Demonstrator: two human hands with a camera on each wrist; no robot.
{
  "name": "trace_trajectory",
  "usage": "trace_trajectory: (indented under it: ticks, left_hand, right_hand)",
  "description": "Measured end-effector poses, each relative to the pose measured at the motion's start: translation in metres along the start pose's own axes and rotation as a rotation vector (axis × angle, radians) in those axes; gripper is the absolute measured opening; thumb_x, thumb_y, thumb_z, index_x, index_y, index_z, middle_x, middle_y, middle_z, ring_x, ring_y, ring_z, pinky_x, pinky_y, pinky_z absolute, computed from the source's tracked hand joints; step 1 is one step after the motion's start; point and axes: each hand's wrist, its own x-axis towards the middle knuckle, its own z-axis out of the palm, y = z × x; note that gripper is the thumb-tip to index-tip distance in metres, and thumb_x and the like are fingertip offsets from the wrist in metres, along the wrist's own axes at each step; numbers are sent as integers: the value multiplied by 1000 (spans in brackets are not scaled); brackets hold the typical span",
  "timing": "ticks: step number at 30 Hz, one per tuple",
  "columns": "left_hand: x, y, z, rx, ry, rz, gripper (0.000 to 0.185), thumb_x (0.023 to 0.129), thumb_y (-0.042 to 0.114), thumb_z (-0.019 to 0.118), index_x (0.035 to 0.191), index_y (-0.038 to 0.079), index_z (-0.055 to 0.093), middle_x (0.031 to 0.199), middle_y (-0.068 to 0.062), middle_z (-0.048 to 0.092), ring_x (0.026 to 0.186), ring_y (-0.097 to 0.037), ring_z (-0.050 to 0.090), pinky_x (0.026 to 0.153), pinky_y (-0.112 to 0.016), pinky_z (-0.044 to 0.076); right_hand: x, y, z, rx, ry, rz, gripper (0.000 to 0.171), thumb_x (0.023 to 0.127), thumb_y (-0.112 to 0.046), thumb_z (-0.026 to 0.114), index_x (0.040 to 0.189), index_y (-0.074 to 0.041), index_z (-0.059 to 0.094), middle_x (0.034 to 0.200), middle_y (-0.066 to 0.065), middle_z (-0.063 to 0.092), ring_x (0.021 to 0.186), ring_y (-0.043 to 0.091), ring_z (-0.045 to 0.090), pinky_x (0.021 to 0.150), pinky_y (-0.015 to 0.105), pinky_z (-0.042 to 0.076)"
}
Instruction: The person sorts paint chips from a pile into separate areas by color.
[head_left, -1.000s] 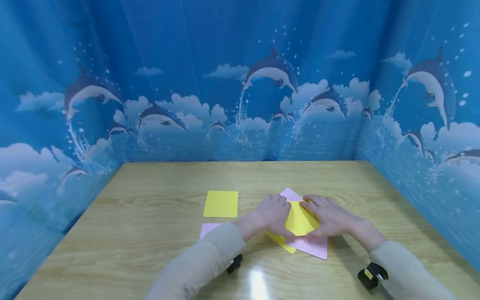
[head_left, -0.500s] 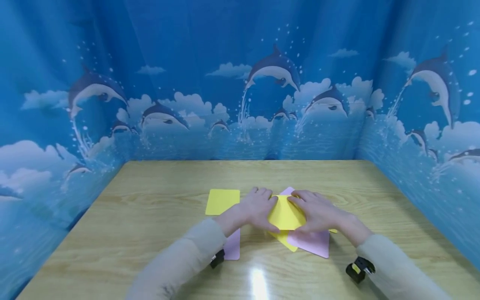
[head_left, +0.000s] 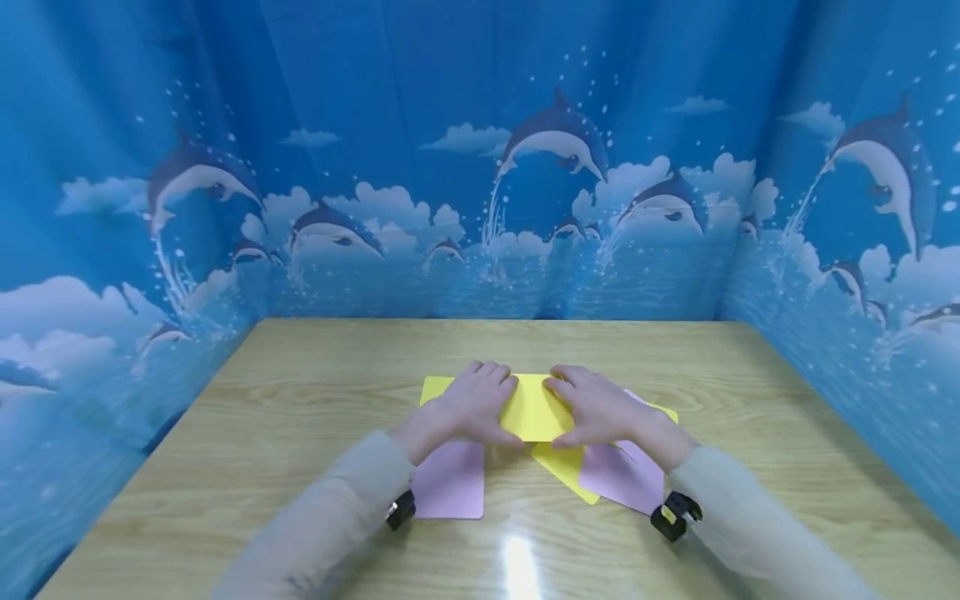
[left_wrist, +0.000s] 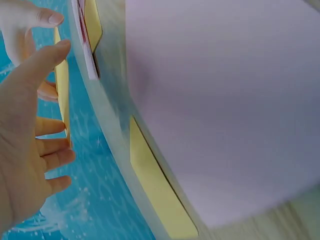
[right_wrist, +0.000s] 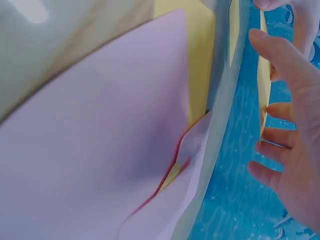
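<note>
Squeeze inward too hard and that thin yellow card (head_left: 534, 408) could bow and slip out, I reckon, and lowering it crooked might nudge the lilac card (head_left: 452, 485) by your left sleeve (head_left: 322, 517). You've got it up over the table (head_left: 337, 367) between your left hand (head_left: 476, 400) and right hand (head_left: 596, 407), both grips pinched on its sides, thumbs at the near corners, fingers toward the far edge.

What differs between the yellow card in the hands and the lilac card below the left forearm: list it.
Colour: the held card is yellow; the lilac card is pale purple.
Support: the held card is raised, gripped by the left hand and right hand; the lilac card lies flat on the table.
Shared: both are thin, and partly covered in the head view.
</note>
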Motion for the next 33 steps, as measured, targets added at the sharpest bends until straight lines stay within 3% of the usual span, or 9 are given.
trace_trajectory:
  ticks: [12,20,27,33]
  left_hand:
    - [-22,-30,0,-42,12,-47,89,69,70,60,127,4,47,125,-11,47,116,-25,42,101,-43,31]
    - [-35,-49,5,-34,21,-50,88,69,68,62,125,2,48,126,-13,48,117,-27,42,101,-42,32]
    - [-43,-63,7,-52,15,-26,90,70,68,61,126,0,47,129,-17,47,119,-30,42,101,-45,33]
    - [-49,-73,8,-64,1,-21,87,71,64,63,126,-2,47,128,-18,47,117,-31,43,99,-46,34]
  right_hand:
    - [37,-15,3,0,-3,-20,86,69,-55,71,132,-2,46,134,21,41,119,35,42,95,48,38]
    - [57,-26,9,42,-30,-37,86,70,-52,72,132,1,45,134,22,40,120,34,41,97,45,37]
    - [72,-34,11,13,-86,-17,87,71,-57,70,134,-3,43,134,19,40,119,31,42,97,42,38]
    - [84,-40,13,20,-83,-19,86,72,-57,68,134,-3,44,133,19,41,119,31,43,96,42,39]
